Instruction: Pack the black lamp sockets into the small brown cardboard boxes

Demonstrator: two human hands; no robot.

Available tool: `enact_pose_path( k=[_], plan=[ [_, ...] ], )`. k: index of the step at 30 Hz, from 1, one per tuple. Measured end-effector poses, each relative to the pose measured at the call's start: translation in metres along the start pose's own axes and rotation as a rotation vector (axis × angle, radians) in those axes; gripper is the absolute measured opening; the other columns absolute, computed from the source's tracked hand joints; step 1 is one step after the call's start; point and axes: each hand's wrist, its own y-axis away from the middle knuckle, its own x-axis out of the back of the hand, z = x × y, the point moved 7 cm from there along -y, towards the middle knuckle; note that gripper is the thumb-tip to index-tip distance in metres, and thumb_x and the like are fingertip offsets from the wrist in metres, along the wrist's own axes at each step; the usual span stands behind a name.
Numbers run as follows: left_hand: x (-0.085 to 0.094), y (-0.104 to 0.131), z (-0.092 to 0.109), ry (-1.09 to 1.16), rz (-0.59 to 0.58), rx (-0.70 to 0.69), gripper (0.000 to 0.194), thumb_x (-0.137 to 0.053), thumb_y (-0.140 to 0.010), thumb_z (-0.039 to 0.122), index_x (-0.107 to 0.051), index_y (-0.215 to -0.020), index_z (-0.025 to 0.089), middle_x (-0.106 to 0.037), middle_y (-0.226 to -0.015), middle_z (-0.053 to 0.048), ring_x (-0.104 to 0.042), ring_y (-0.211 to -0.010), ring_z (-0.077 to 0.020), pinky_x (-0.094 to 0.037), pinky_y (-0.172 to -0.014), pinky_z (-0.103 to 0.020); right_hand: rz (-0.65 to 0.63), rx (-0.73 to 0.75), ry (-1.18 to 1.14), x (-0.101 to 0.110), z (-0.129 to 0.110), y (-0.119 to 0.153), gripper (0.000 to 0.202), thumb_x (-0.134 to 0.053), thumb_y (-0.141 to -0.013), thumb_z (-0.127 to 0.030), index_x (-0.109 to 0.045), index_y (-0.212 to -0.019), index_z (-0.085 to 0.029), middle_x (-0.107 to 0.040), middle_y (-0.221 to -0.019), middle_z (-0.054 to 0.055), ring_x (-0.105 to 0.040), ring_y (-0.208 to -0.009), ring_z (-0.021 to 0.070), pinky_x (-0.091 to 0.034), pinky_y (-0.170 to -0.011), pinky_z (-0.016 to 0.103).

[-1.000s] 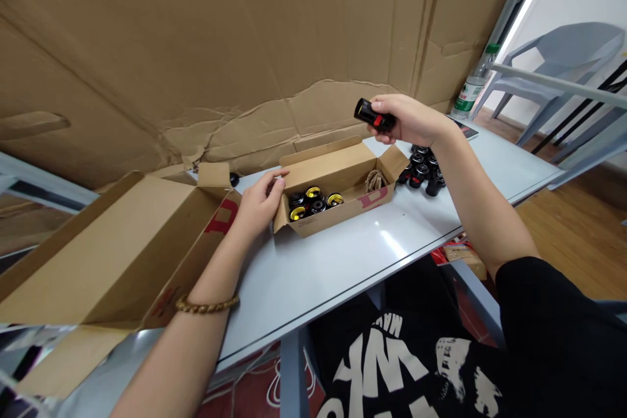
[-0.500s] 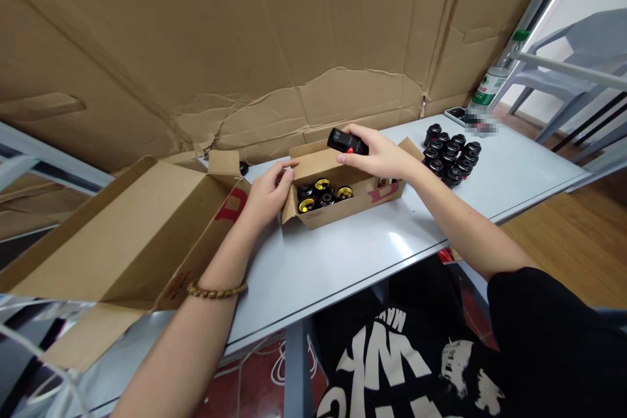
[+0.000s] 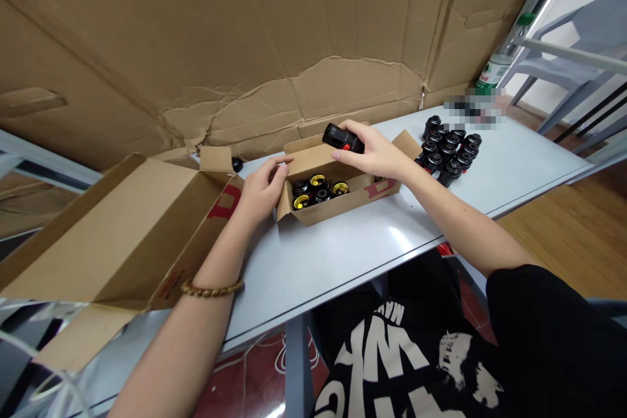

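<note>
shirt [image 3: 386, 353] small print: pale letters, "MAY", rest cut off or lost in a fold
shirt large print: big pale block letters under it, creased and skewed, one reads as W or M, one near it looks like K
shirt lowest row: more big letters, run off the bottom edge, can't read
small carton [image 3: 353, 204] front wall, right part: one big red letter, D or P, can't settle which
small carton front wall, left part: fine print, too small to read
large carton [image 3: 132, 222] side: big red letter, partly cut off, can't tell which
large carton lower side: small reddish print, illegible
bottle [image 3: 494, 68] label: white and green, red marks, too small to read
</note>
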Motion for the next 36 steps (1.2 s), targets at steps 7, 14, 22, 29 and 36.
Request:
enact_pose_path(
  k=[7,14,22,29,36],
  plan=[
    [0.001,0.0,0.001,-0.022,0.0,0.012,0.052,-0.048,-0.105,0.055,-0.076,-0.132,0.021,-0.08,-0.11,-0.008,-0.071,-0.117,-0.0315,-0.054,-0.1,-0.039,0.056,0.005,0.052,0.005,-0.007,0.001,0.034,-0.065,-0.089,-0.05,-0.062,-0.106,-0.022,-0.07,-0.101,0.005,-0.061,-0.095,0.0237,-0.046,-0.087,0.035],
    [0.0,0.001,-0.002,0.018,0.003,0.003,0.05,-0.05,-0.106,0.054,-0.076,-0.131,0.02,-0.08,-0.121,-0.009,-0.07,-0.12,-0.0315,-0.053,-0.103,-0.04,0.01,0.01,-0.027,0.0,0.001,0.001,0.054,-0.063,-0.096,-0.065,-0.059,-0.125,-0.02,-0.071,-0.122,0.01,-0.064,-0.11,0.027,-0.048,-0.098,0.038],
    [0.001,0.001,0.005,0.005,0.003,0.007,0.053,-0.049,-0.104,0.054,-0.076,-0.132,0.019,-0.081,-0.118,-0.01,-0.07,-0.122,-0.0327,-0.054,-0.104,-0.041,-0.019,-0.053,-0.118,0.002,0.002,0.003,0.048,-0.067,-0.095,-0.067,-0.06,-0.114,-0.023,-0.067,-0.1,0.005,-0.061,-0.097,0.023,-0.049,-0.084,0.035],
    [0.0,0.0,0.005,0.021,0.008,0.006,0.058,-0.046,-0.106,0.057,-0.08,-0.132,0.017,-0.08,-0.134,-0.011,-0.071,-0.13,-0.0339,-0.052,-0.114,-0.043,0.046,-0.006,-0.132,0.006,0.003,0.0,0.047,-0.068,-0.094,-0.063,-0.061,-0.115,-0.021,-0.067,-0.101,0.006,-0.059,-0.095,0.0232,-0.05,-0.087,0.037],
    [0.001,0.0,0.005,0.018,0.016,0.011,0.06,-0.049,-0.104,0.058,-0.081,-0.132,0.016,-0.081,-0.137,-0.011,-0.072,-0.131,-0.035,-0.054,-0.115,-0.045,0.139,0.105,0.045,0.011,0.0,0.002,0.032,-0.068,-0.089,-0.049,-0.063,-0.102,-0.021,-0.064,-0.089,0.002,-0.056,-0.083,0.0209,-0.047,-0.083,0.036]
  ],
)
